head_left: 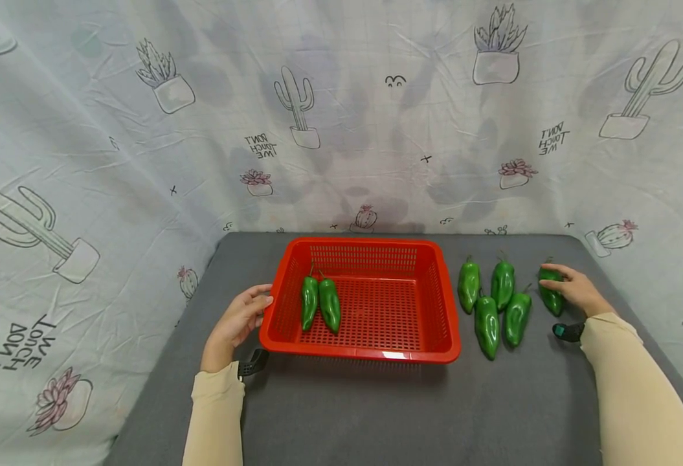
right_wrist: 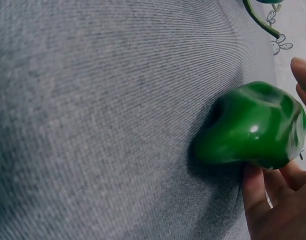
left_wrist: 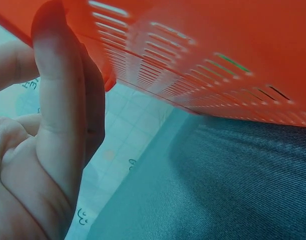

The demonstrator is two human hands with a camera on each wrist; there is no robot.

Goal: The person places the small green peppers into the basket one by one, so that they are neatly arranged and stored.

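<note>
A red plastic basket (head_left: 364, 355) with slotted walls sits mid-table, two green peppers (head_left: 329, 304) lying in its left part. My left hand (head_left: 239, 318) grips the basket's left rim; in the left wrist view its fingers (left_wrist: 60, 90) lie against the red wall. Far to the right, my right hand (head_left: 577, 290) is around a green pepper (head_left: 551, 301) that lies on the table. The right wrist view shows fingers (right_wrist: 255, 190) touching one side of this pepper, while a digit on the other side stands apart from it.
Several more green peppers (head_left: 485, 327) lie in a loose group between the basket and my right hand. The table (head_left: 376, 414) has a grey cloth top. A white curtain (head_left: 353, 129) printed with cacti hangs behind the table and along its sides.
</note>
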